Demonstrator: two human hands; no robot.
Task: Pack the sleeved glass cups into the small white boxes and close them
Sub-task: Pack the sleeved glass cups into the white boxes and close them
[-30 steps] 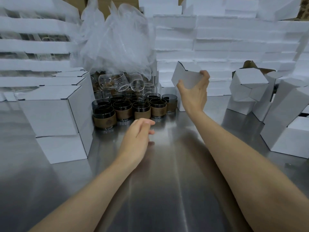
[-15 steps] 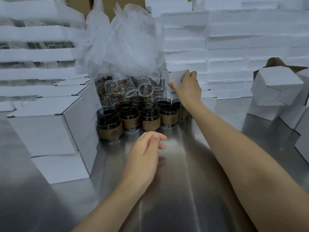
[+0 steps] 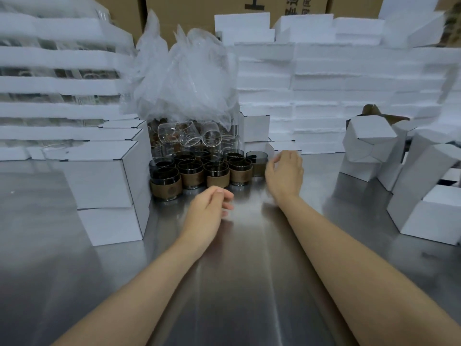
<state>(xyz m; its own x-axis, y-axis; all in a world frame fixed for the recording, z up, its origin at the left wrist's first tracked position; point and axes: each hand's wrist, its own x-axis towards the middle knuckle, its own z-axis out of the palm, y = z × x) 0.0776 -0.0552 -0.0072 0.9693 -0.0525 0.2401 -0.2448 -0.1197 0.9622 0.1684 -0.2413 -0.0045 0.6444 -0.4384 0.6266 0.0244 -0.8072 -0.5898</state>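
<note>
At frame centre, on the brushed stainless-steel surface [image 3: 237,270], a tight cluster of smoky glass cups with brown sleeves [image 3: 192,174]. Just below the cluster's front row, left hand [image 3: 209,208], grip loosely curled, holding nothing. Just right of the rightmost cup, right hand [image 3: 284,173], blurred, grip half-curled, likewise empty as far as visible. Judged step: fetching one cup and one box. Best to take an outer cup by the sleeve rather than the rim, lift straight up to avoid knocking neighbours, then seat it upright in an open box before folding the flaps. Count of sleeved cups: about ten visible, rear ones partly hidden, so not exact. Behind them, several clear unsleeved glasses [image 3: 189,136] under crumpled clear plastic wrap [image 3: 184,78]; number unclear. At left of frame, closed small white cardboard boxes [image 3: 97,181], stacked, at least five showing. At right of frame, roughly six open or tilted white boxes [image 3: 369,136], jumbled. One more white box [image 3: 257,131] standing just behind the cluster. Across the upper frame, stacked white foam slabs [image 3: 324,96], too many to count.
</note>
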